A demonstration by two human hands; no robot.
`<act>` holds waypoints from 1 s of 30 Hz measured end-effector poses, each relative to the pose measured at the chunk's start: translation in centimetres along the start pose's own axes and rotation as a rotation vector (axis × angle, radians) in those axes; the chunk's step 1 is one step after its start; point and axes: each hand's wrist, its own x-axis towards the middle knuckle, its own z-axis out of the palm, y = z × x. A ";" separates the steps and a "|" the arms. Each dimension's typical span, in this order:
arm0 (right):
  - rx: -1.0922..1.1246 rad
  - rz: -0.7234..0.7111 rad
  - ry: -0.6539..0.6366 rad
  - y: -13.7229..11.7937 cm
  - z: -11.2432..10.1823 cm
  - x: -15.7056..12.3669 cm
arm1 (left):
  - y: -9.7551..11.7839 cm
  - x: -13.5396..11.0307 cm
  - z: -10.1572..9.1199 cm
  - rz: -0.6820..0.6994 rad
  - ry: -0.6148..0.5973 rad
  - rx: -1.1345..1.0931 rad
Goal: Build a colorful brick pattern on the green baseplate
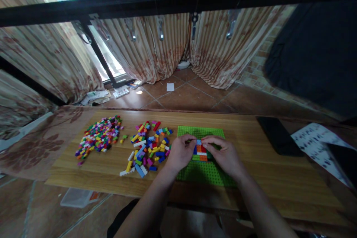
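A green studded baseplate (pixel 200 132) lies on the wooden table (pixel 251 137). On it stands a small block of stacked bricks (pixel 200 151) in red, orange, blue, green and white. My left hand (pixel 180 152) is closed with its fingertips pinched at the block's top left edge. My right hand (pixel 224 154) curls round the block's right side, fingers pressed on its top. Both hands touch the block; whether a loose brick sits under the fingertips is hidden.
Left of the baseplate lie a spread of larger loose bricks (pixel 147 147) and a heap of tiny coloured pieces (pixel 99 137). A black phone (pixel 279 135) and a printed sheet (pixel 320 145) sit on the right. A cloth (pixel 33 145) covers the left end.
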 end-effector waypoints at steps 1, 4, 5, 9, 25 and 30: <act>0.017 0.011 0.011 0.0 -0.1 0.0 | -0.1 0.0 0.0 0.010 -0.006 0.000; 0.063 0.062 0.122 -0.2 -0.5 0.3 | -0.7 0.2 -0.3 0.029 0.007 -0.037; 0.079 0.091 0.178 -0.3 -0.7 0.4 | -0.9 0.3 -0.4 0.027 0.023 -0.059; 0.110 0.201 0.339 -0.3 -1.2 0.9 | -1.8 0.8 -0.8 -0.007 0.080 -0.103; -0.167 0.170 0.034 0.3 -0.5 -0.2 | 0.7 -0.8 -0.3 0.019 -0.009 0.215; -0.207 0.159 0.098 0.0 -0.4 -0.1 | 1.1 -1.0 -0.2 0.010 0.065 0.239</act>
